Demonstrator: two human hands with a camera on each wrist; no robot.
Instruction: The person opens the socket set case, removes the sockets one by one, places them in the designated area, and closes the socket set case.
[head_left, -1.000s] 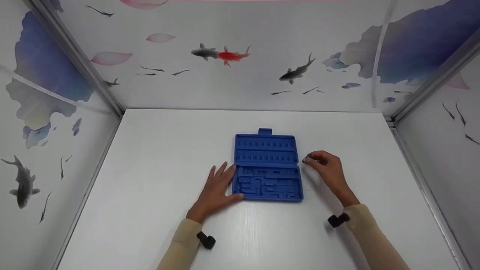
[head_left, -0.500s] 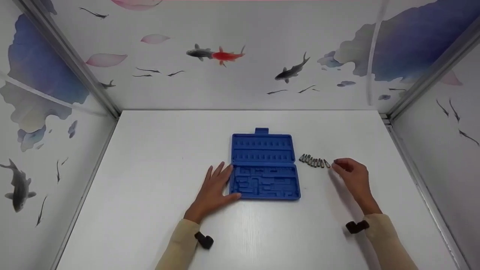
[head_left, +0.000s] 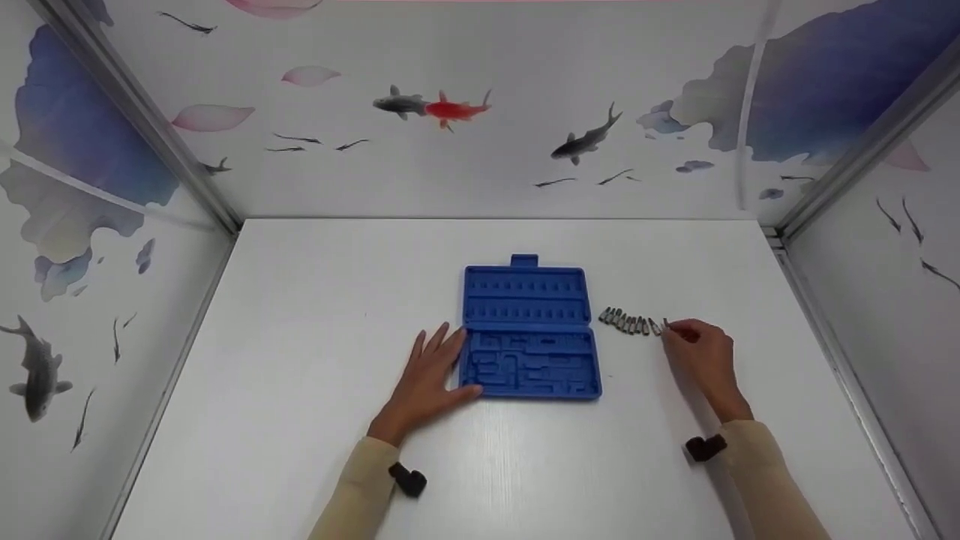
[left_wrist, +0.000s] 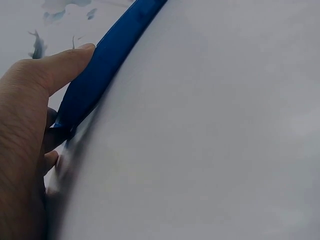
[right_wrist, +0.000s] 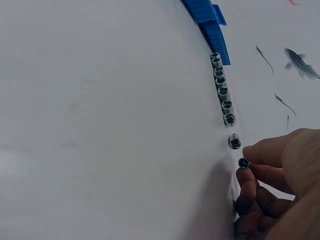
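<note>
A blue plastic socket case (head_left: 532,298) lies unfolded on the white table, its moulded recesses showing. My left hand (head_left: 424,388) rests against its left side, fingers spread and straight, with the thumb at the near left corner. In the left wrist view the thumb touches the case's edge (left_wrist: 97,75). To the right of the case, several small metal sockets (head_left: 626,322) form a slightly curved row. At the row's right end, my right hand (head_left: 703,360) pinches one more socket (right_wrist: 243,163) between thumb and fingertips, its hollow end showing in the right wrist view.
The white table (head_left: 300,300) is bounded by printed panels with fish (head_left: 457,111) at the back and both sides. A latch tab (head_left: 524,260) sticks out from the case's far edge. Dark wrist cameras (head_left: 409,480) sit on both sleeves.
My right hand has moved right from beside the case to the far end of the socket row, uncovering the sockets. My left hand stays at the case.
</note>
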